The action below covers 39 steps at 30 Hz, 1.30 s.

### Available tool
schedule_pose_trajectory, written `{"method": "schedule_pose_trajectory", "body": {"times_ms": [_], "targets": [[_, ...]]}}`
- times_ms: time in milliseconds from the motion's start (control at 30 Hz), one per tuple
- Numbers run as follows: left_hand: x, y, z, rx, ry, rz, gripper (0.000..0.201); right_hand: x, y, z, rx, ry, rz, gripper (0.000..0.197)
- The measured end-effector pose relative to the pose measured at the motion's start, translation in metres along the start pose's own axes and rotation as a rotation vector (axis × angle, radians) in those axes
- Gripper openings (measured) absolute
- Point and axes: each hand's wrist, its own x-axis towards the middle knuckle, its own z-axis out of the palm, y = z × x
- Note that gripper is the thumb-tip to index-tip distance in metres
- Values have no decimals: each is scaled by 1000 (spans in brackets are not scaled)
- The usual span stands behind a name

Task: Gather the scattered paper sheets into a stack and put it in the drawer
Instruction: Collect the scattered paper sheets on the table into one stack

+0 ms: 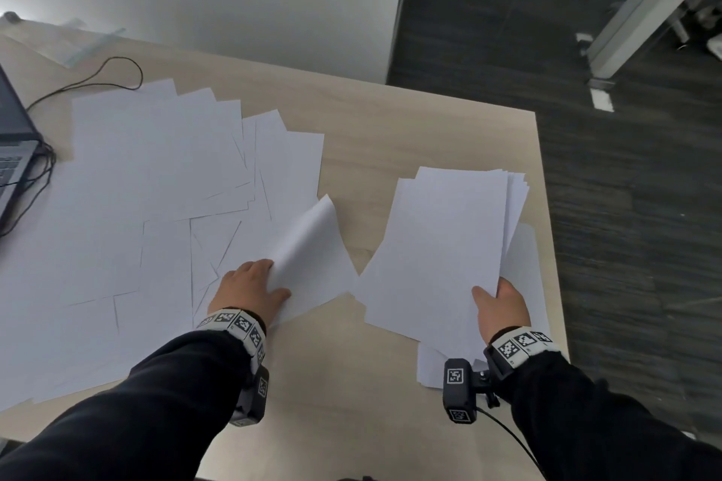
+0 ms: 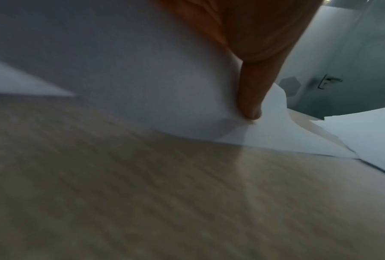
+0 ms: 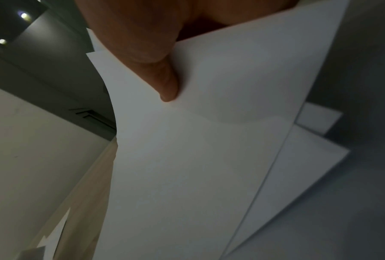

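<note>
Several white paper sheets (image 1: pixel 156 176) lie fanned and overlapping across the left and middle of the wooden desk (image 1: pixel 390 121). My left hand (image 1: pixel 250 291) pinches the near edge of one sheet (image 1: pixel 308 254), whose far corner curls up off the desk; the left wrist view shows the thumb (image 2: pixel 251 98) pressed on that sheet (image 2: pixel 142 79). My right hand (image 1: pixel 502 305) grips a gathered stack of sheets (image 1: pixel 445 246) by its near right corner, thumb on top, raised above the desk's right side. The right wrist view shows the thumb (image 3: pixel 164 82) on the stack (image 3: pixel 198 158). No drawer is in view.
A laptop (image 1: pixel 11 152) with black cables (image 1: pixel 90 78) sits at the desk's left edge. More sheets (image 1: pixel 429 367) lie under the stack near the right edge. Beyond the desk's right edge is dark floor (image 1: pixel 625 226). A white wall stands behind.
</note>
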Motion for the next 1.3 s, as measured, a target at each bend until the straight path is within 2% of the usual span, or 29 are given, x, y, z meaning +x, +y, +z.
{"method": "schedule_pose_trajectory", "body": {"times_ms": [100, 167, 333, 400, 433, 500, 600, 667, 733, 833, 967, 1067, 1167, 1233, 1300], "targets": [[-3, 16, -4, -91, 31, -17, 30, -1, -2, 3, 2, -43, -22, 14], [-4, 28, -7, -232, 58, -68, 24, -2, -3, 7, 19, -74, -28, 17], [-5, 58, -7, -587, 44, -125, 27, -6, -12, 20, 49, -209, -63, 17], [-10, 75, -1, -790, -49, -117, 32, -8, -15, 30, 82, -293, -51, 17], [-13, 82, 3, -801, -105, -83, 36, -8, -16, 36, 105, -336, -26, 16], [-18, 91, 12, -609, -207, 27, 46, -9, -18, 47, 129, -383, 19, 15], [-24, 90, 26, -258, -282, 194, 54, -6, -19, 61, 145, -385, 60, 30], [-23, 84, 33, -125, -327, 299, 57, -3, -18, 65, 170, -376, 61, 24], [-20, 79, 34, -116, -357, 355, 59, 1, -18, 69, 172, -385, 57, 15], [-11, 71, 27, -258, -325, 369, 52, 8, -23, 71, 26, -347, 16, 9], [17, 46, 9, -303, -95, 315, 38, 22, -37, 67, -49, -233, -20, 6], [47, 28, -7, -254, 30, 212, 43, 35, -46, 61, -78, -153, -8, 10], [68, 23, -22, -53, -12, 194, 57, 42, -52, 62, -30, -133, 30, 16], [74, 29, -25, 106, -106, 291, 64, 42, -54, 68, -21, -144, 34, 24], [74, 36, -19, 231, -194, 405, 71, 41, -58, 78, 4, -156, 34, 24]]}}
